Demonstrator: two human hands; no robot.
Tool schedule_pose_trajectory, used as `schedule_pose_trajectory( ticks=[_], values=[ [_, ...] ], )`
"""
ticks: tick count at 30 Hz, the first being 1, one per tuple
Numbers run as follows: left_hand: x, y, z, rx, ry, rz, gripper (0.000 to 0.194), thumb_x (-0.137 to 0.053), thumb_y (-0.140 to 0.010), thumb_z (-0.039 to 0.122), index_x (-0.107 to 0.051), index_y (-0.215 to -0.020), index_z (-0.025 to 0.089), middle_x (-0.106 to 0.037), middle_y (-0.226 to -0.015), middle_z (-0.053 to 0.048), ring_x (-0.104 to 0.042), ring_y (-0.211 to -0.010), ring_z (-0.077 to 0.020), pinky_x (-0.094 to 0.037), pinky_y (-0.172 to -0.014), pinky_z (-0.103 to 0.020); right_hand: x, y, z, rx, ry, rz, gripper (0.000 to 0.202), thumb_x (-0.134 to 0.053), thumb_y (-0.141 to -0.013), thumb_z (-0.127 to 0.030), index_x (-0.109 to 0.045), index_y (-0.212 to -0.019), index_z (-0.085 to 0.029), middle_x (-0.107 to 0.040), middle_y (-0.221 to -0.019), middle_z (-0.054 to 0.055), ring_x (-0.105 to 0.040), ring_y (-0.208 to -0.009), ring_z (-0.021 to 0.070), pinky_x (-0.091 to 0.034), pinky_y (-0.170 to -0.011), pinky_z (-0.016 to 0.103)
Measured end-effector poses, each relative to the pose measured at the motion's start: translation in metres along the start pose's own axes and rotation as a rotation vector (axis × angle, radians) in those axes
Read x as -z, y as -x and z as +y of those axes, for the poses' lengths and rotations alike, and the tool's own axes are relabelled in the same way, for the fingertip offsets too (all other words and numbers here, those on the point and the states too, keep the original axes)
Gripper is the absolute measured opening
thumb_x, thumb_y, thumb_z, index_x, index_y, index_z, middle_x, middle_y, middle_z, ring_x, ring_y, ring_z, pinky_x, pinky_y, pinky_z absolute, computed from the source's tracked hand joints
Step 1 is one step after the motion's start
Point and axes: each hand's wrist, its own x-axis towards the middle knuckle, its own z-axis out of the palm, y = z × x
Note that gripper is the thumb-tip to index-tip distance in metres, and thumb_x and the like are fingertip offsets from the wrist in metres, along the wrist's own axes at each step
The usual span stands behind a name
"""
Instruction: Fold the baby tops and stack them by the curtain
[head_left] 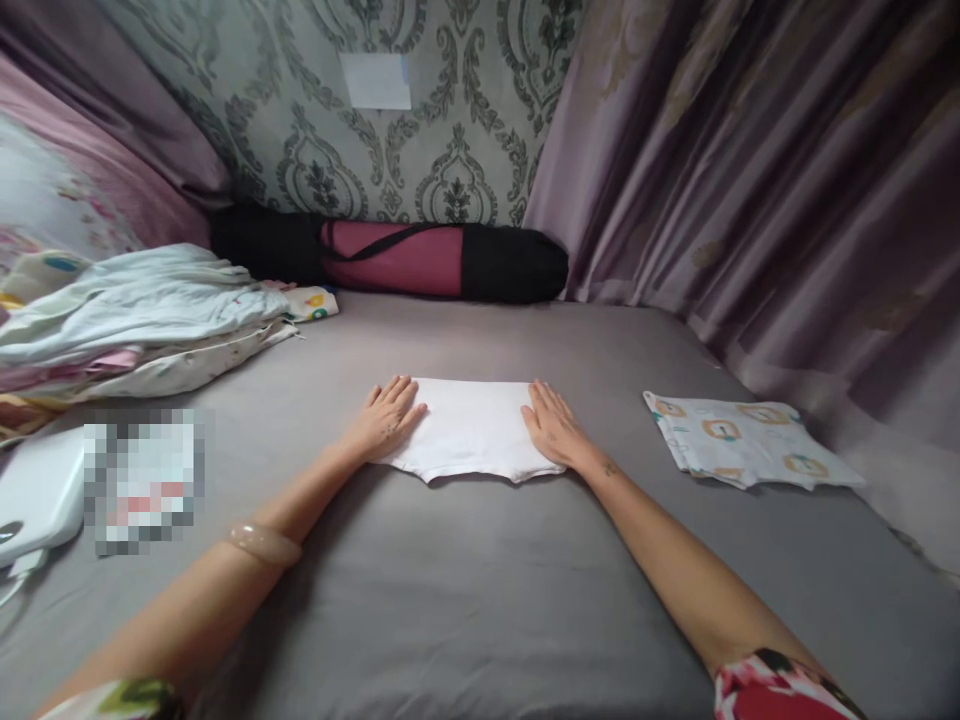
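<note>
Hands (388, 417) (553, 422) flat on white cloth (472, 427)

Bare on the left hand (390, 415) and the right hand (553, 424). Fitted on the left forearm (319, 495) with one bangle (264, 544): thick rounded band, pale beige, smooth, glossy on the upper face. Marked at the right wrist (596, 460) with a small dark design (609, 467), too small to read. Covered at the left sleeve (116, 700) by white fabric printed in green and near-black; at the right sleeve (780, 690) by fabric patterned in red, pink, white and black, apparently floral. Cropped at the lower frame edge across both sleeves.
</note>
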Motion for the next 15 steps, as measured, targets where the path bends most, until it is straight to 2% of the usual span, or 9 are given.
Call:
schedule_pose_trajectory(
  ticks=[3,5,8,10,13,15],
  values=[
    [-0.002,-0.002,-0.003,0.013,0.109,0.032,0.063,-0.024,-0.097,0.048,-0.037,-0.147,0.011,-0.031,-0.157,-0.013,-0.020,-0.147,-0.0260,-0.013,-0.119,-0.049,0.003,-0.001,-0.002,-0.004,0.033,-0.015,0.067,-0.016,-0.099,-0.042,-0.026,-0.151,-0.001,-0.021,-0.159,0.016,-0.018,-0.147,0.0264,-0.016,-0.120,0.042],
    [-0.001,-0.002,-0.004,0.037,0.244,0.089,0.061,-0.026,-0.096,0.047,-0.043,-0.143,0.013,-0.036,-0.154,-0.012,-0.025,-0.146,-0.0248,-0.016,-0.119,-0.047,0.009,-0.001,-0.012,-0.021,0.066,-0.012,0.065,-0.017,-0.099,-0.040,-0.028,-0.150,-0.001,-0.023,-0.158,0.017,-0.019,-0.147,0.0265,-0.014,-0.120,0.043],
    [0.003,0.000,-0.007,0.097,0.492,0.228,0.059,-0.025,-0.095,0.049,-0.051,-0.137,0.015,-0.047,-0.148,-0.010,-0.037,-0.140,-0.0226,-0.024,-0.118,-0.040,0.013,-0.001,-0.041,0.004,0.093,0.052,0.063,-0.018,-0.099,-0.037,-0.031,-0.149,-0.002,-0.023,-0.158,0.017,-0.016,-0.148,0.0262,-0.010,-0.120,0.045],
    [0.005,0.003,-0.009,0.138,0.601,0.293,0.058,-0.027,-0.094,0.050,-0.055,-0.132,0.016,-0.052,-0.144,-0.009,-0.043,-0.136,-0.0224,-0.027,-0.116,-0.038,0.010,-0.001,-0.064,0.087,0.077,0.071,0.062,-0.019,-0.099,-0.038,-0.029,-0.150,-0.003,-0.019,-0.160,0.016,-0.013,-0.148,0.0247,-0.008,-0.121,0.044],
    [0.006,0.006,-0.010,0.184,0.683,0.333,0.056,-0.030,-0.094,0.050,-0.059,-0.129,0.016,-0.057,-0.139,-0.009,-0.048,-0.131,-0.0226,-0.031,-0.115,-0.037,0.000,0.000,-0.087,0.189,0.049,0.021,0.064,-0.021,-0.099,-0.040,-0.027,-0.151,-0.004,-0.018,-0.160,0.013,-0.012,-0.149,0.0232,-0.006,-0.121,0.043],
    [0.007,0.007,-0.011,0.204,0.735,0.357,0.056,-0.030,-0.094,0.051,-0.060,-0.126,0.017,-0.059,-0.135,-0.008,-0.051,-0.128,-0.0226,-0.033,-0.113,-0.037,-0.006,0.000,-0.091,0.199,0.050,-0.005,0.064,-0.021,-0.099,-0.041,-0.027,-0.151,-0.004,-0.020,-0.160,0.013,-0.013,-0.148,0.0227,-0.005,-0.121,0.042]
  ],
)
